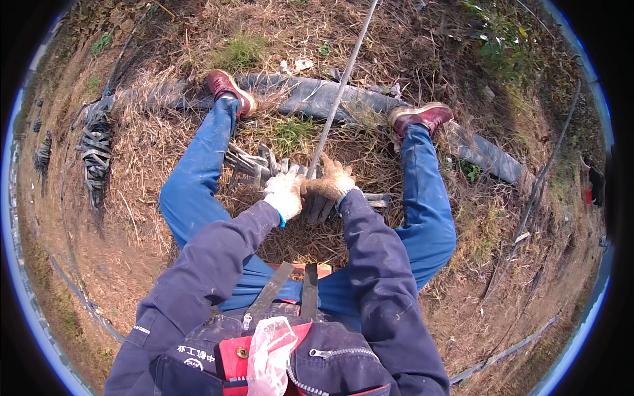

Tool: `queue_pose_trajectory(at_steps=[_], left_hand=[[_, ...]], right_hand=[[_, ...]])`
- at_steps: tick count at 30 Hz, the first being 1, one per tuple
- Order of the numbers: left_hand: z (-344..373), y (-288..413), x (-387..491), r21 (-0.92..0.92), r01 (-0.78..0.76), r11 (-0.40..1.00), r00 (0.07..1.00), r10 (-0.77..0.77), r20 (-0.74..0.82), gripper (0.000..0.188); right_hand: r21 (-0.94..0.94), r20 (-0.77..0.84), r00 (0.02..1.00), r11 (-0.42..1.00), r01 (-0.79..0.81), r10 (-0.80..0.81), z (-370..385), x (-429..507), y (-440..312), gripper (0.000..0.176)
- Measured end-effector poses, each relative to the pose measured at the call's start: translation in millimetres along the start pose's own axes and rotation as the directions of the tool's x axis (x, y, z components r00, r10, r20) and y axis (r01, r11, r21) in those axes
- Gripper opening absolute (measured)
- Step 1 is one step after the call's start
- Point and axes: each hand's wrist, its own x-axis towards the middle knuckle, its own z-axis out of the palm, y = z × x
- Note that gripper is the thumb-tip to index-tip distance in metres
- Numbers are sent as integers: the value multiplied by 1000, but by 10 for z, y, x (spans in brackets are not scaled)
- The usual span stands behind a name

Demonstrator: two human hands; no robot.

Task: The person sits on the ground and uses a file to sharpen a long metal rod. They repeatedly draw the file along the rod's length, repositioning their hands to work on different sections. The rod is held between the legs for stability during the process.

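Both hands wear knitted work gloves and meet between my spread legs. My left hand (286, 194), in a whitish glove, is at a bundle of flat grey strips (250, 166), its fingers curled against it. My right hand (333, 180), in a tan glove, reaches across until its fingers touch the left glove. A long, thin grey strip or hose (338, 96) runs up from between the hands to the top of the picture. More strip ends show below and to the right of the gloves. What the fingers grip is hidden.
A wide black plastic sheet strip (317, 96) crosses the dry grass under my shoes. Wound bundles of dark strip (96, 153) lie at the left. A long thin line (545, 168) runs along the right. Part of a person in dark clothing (593, 183) shows at the far right rim.
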Motion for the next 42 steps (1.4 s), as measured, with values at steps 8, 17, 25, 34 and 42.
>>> queue_pose_trajectory(at_steps=[8, 17, 25, 34, 42], left_hand=[[532, 67, -558, 270, -204, 941, 953, 254, -167, 22], [285, 271, -640, 267, -98, 959, 977, 41, 212, 25], [-333, 44, -491, -49, -375, 926, 616, 289, 733, 67], [-168, -233, 294, -106, -153, 983, 936, 178, 303, 102], [790, -475, 562, -731, 155, 665, 885, 236, 402, 73]], right_hand=[[443, 88, 994, 896, 24, -70, 192, 287, 270, 119], [-44, 27, 993, 993, -110, 111, 398, -28, 218, 99], [-273, 6, 985, 948, -162, 171, 563, -478, -107, 92], [-375, -50, 985, 911, -174, 168, 1107, -727, -26, 92], [-99, -7, 969, 964, -248, 248, 1218, -500, 58, 78]])
